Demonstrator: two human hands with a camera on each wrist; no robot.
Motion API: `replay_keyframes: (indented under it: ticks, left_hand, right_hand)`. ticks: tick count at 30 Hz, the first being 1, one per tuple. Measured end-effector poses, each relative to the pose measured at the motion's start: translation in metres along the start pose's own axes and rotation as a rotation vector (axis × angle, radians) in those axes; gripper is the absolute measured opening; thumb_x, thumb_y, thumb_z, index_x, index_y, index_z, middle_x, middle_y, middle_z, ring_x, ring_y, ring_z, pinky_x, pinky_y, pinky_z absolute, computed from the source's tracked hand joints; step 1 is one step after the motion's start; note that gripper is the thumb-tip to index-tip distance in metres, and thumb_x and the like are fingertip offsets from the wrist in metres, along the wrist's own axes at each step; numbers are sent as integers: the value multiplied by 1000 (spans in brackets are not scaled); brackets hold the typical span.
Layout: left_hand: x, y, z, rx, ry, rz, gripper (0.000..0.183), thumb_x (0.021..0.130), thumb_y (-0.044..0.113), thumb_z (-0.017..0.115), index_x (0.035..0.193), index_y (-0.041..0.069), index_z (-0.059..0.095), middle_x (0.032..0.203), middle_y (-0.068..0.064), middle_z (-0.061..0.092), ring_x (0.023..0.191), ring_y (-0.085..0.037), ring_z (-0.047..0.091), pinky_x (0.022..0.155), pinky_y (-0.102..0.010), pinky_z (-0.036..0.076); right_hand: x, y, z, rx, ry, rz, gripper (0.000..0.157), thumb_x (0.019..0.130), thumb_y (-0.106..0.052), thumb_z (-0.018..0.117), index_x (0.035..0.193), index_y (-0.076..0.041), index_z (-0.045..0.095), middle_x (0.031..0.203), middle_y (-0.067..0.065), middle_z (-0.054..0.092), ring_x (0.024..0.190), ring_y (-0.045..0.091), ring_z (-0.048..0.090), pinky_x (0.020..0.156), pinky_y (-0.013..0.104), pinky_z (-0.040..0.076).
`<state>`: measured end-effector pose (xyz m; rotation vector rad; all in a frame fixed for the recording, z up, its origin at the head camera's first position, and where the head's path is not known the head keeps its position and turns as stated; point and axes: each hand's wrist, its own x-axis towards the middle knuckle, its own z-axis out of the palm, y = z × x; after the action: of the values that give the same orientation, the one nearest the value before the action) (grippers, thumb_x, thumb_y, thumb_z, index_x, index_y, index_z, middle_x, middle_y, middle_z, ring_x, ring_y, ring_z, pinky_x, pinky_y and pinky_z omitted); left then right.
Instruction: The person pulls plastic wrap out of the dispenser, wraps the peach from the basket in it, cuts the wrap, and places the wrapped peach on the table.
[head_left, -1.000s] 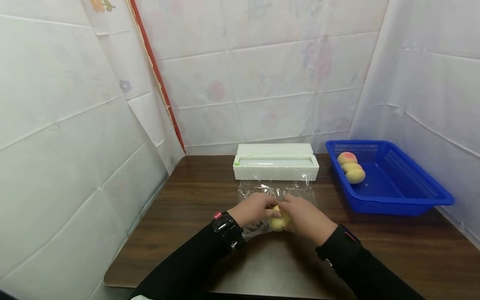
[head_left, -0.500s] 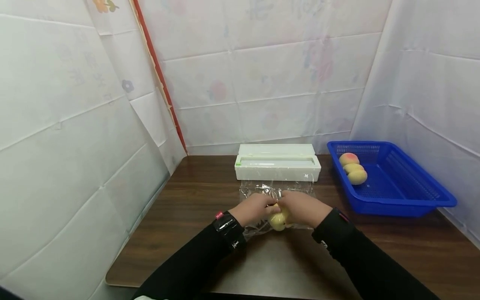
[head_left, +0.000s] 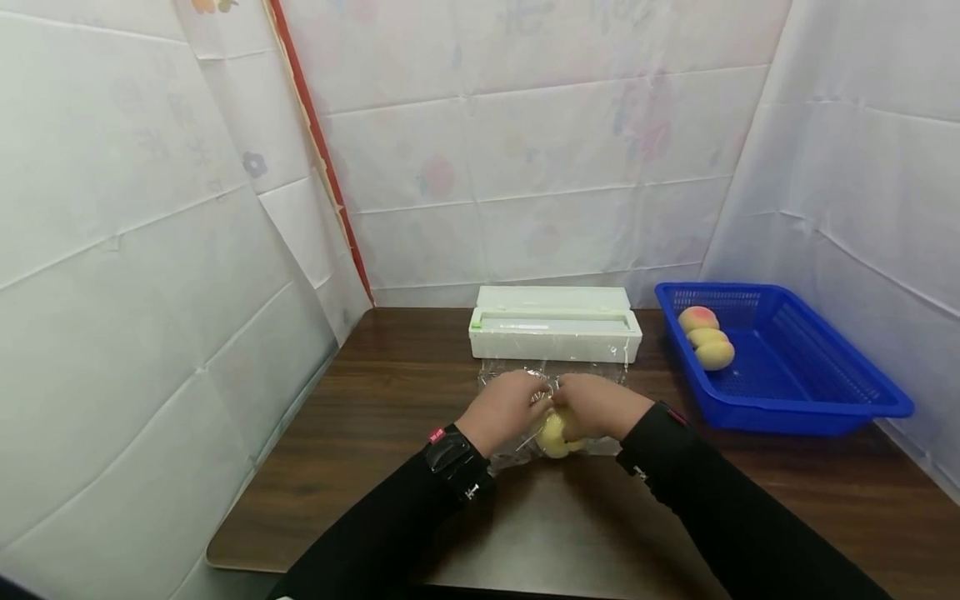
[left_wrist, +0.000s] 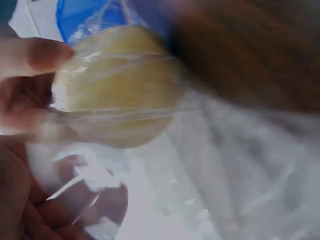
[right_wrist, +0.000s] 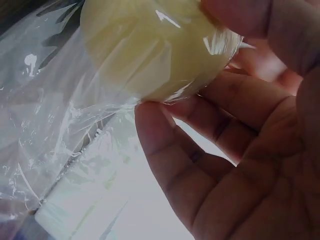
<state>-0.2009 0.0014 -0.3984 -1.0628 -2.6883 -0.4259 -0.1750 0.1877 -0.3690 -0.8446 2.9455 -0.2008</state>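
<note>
Clear plastic wrap [head_left: 517, 452] covers a yellow peach [head_left: 553, 437] just above the near part of the table. My right hand [head_left: 602, 406] holds the peach; in the right wrist view, thumb and fingertips press on its wrapped side [right_wrist: 155, 55]. From the other side, my left hand [head_left: 504, 408] pinches wrap at the upper left of the peach. Its fingers curl behind the film in the left wrist view, with one fingertip at the fruit [left_wrist: 120, 90]. Beyond the hands, the film runs back to a white wrap dispenser [head_left: 555, 343] with its lid raised.
A blue plastic basket [head_left: 795, 410] stands at the right, with 3 peaches [head_left: 715, 356] along its left wall. Brown wood-grain table [head_left: 360, 467] lies beneath everything. White sheeting [head_left: 555, 167] encloses the back and both sides.
Both hands have shifted slightly away from me. My right hand has turned and moved left over the peach, and my left fingers have curled further over its upper left side.
</note>
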Motion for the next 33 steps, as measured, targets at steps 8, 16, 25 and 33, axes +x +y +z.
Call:
replay_keyframes:
  ticks: [8, 16, 25, 33]
  left_hand:
    - [-15, 24, -15, 105, 145, 115, 25, 105, 23, 66, 82, 19, 75, 77, 9, 62, 73, -7, 55, 68, -22, 47]
    - [-26, 34, -12, 104, 86, 100, 22, 104, 18, 66, 87, 18, 80, 71, 10, 60, 67, -3, 48, 61, -17, 41]
    - [-28, 33, -10, 186, 112, 29, 36, 101, 17, 67, 65, 18, 64, 67, 9, 56, 60, -5, 48, 55, -21, 41]
    - [-33, 40, -3, 278, 67, 55, 24, 96, 18, 72, 72, 18, 71, 68, 9, 61, 64, -6, 58, 57, -24, 49]
  right_hand:
    - [11, 6, -4, 101, -62, 64, 15, 81, -9, 79, 79, -15, 66, 89, 2, 50, 73, 16, 43, 65, 31, 36]
    - [17, 15, -2, 126, -72, 11, 13, 91, -13, 76, 83, -20, 67, 88, 2, 46, 74, 15, 38, 68, 33, 33]
    - [30, 22, 6, 118, -73, -52, 25, 93, -13, 65, 72, -20, 52, 75, -3, 40, 65, 12, 36, 64, 29, 32]
    - [38, 25, 6, 148, -81, -47, 28, 100, -19, 57, 71, -18, 59, 71, -3, 47, 62, 11, 40, 63, 29, 35]
